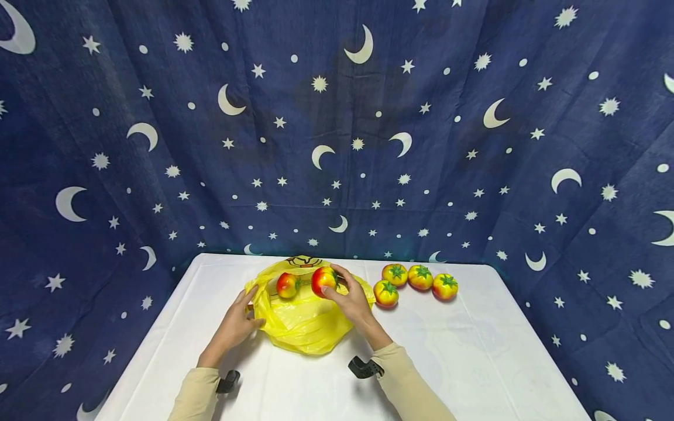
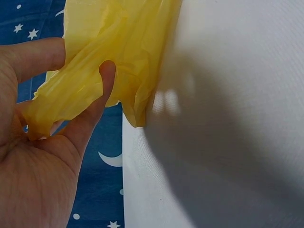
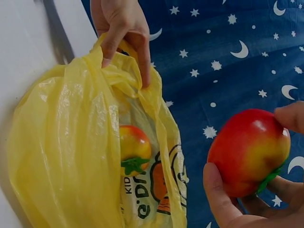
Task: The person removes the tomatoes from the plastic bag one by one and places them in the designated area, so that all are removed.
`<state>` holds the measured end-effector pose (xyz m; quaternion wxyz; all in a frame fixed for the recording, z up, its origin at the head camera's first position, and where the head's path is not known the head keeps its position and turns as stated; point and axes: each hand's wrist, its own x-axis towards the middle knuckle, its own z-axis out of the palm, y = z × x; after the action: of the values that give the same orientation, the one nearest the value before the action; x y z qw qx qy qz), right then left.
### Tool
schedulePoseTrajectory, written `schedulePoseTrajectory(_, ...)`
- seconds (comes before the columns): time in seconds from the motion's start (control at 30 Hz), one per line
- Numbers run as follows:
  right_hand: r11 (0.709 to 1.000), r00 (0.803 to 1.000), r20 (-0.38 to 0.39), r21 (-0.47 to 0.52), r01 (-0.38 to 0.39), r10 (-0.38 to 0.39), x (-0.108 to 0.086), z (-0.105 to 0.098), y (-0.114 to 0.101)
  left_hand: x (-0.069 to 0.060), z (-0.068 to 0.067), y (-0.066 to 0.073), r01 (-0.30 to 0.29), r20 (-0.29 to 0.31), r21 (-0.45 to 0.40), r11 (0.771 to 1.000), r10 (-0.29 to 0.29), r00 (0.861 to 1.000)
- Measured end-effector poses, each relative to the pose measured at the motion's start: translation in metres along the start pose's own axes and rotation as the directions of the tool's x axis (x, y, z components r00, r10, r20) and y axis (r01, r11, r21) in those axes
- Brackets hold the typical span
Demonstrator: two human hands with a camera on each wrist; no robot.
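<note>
A yellow plastic bag (image 1: 310,330) lies on the white table with its mouth spread. My left hand (image 1: 237,321) holds the left side of the bag's rim, the plastic bunched between thumb and fingers (image 2: 38,59). Inside the mouth sits one red-and-yellow tomato (image 1: 287,285), its green leaves showing in the right wrist view. My right hand (image 1: 354,297) grips another glossy tomato (image 3: 249,152) between thumb and fingers, over the right part of the bag's opening in the head view. The bag's lower inside is hidden by its folds.
Right of the bag stand several more tomatoes, one (image 1: 386,294) close beside the bag and another (image 1: 444,287) farthest right. A white cloth covers the table (image 1: 447,362). Behind it hangs a dark blue curtain (image 1: 295,175) with moons and stars.
</note>
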<state>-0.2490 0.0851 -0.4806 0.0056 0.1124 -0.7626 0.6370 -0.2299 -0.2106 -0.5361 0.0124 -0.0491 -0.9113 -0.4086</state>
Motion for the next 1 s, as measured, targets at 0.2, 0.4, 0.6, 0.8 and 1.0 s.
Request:
schedulePoseTrajectory(0.2, 1.0, 1.0, -0.023, -0.018, -0.009, 0.009, -0.002, -0.009, -0.002, 0.0, -0.001, 0.0, -0.009, -0.003, -0.005, 1.0, 0.009, 1.0)
schedulePoseTrajectory(0.4, 0.999, 0.999, -0.026, 0.011, -0.03, 0.03, -0.005, -0.018, -0.003, 0.002, -0.001, 0.0, 0.002, 0.003, 0.001, 1.0, -0.002, 1.0)
schedulePoseTrajectory(0.6, 0.999, 1.0, -0.009, 0.038, -0.028, 0.028, -0.011, -0.026, -0.008, 0.002, -0.001, 0.0, 0.006, 0.001, 0.009, 1.0, -0.006, 1.0)
schedulePoseTrajectory(0.8, 1.0, 1.0, -0.015, 0.009, -0.024, 0.024, -0.017, -0.032, -0.011, 0.001, 0.0, 0.0, 0.009, 0.003, 0.001, 1.0, -0.009, 1.0)
schedulePoseTrajectory(1.0, 0.999, 0.999, -0.027, -0.04, -0.02, 0.019, -0.022, -0.039, -0.014, 0.0, 0.001, 0.0, 0.013, 0.0, 0.004, 1.0, -0.013, 1.0)
